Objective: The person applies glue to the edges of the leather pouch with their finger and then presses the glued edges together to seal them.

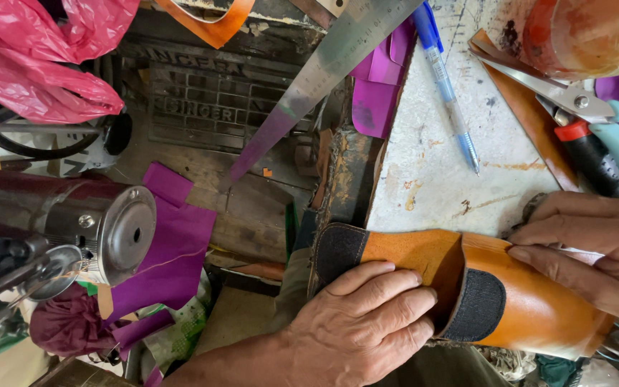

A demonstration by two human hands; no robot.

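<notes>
A tan-orange leather shoe upper (pixel 531 301) with black elastic side panels lies across the near edge of a worn white work surface (pixel 438 172). My left hand (pixel 367 322) presses flat on its suede-like inner flap, fingers together. My right hand (pixel 596 251) rests on the smooth orange part at the right, fingertips pinching the leather edge.
A blue pen (pixel 449 93) and teal-handled scissors (pixel 596 107) lie on the work surface, with a red-and-black tool beside them. A steel ruler (pixel 317 79) slants across purple leather scraps (pixel 173 251). A sewing machine part (pixel 102 229) is at the left, a pink bag (pixel 44 57) above it.
</notes>
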